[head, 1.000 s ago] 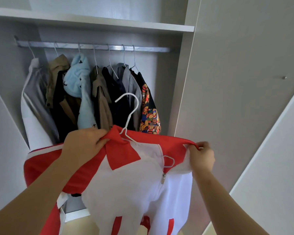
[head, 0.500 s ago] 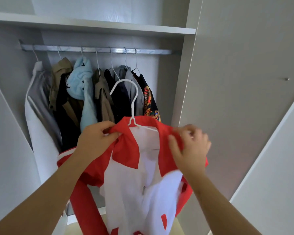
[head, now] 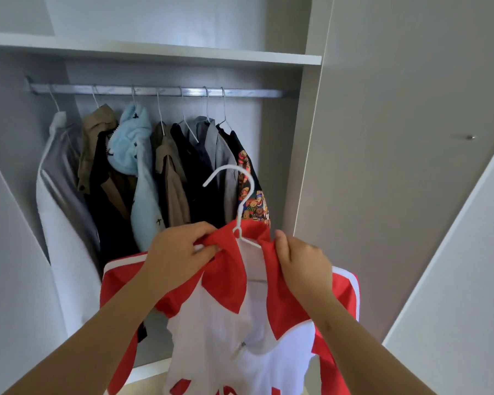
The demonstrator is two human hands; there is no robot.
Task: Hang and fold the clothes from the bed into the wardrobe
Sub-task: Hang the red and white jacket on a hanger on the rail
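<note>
Jacket point(head: 234, 332), red-white, on white hanger point(head: 241, 201); left hand point(head: 180, 249) and right hand point(head: 303, 263) each pinching collar.

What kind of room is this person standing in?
Probably a bedroom at home, facing an open wardrobe: a rail hung with clothes, a shelf above it, and a left hand and right hand gripping a jacket on a hanger.

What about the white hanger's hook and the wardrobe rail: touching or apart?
Apart. Head view shows the hook well below the rail, with hung clothes in the gap between.
</note>
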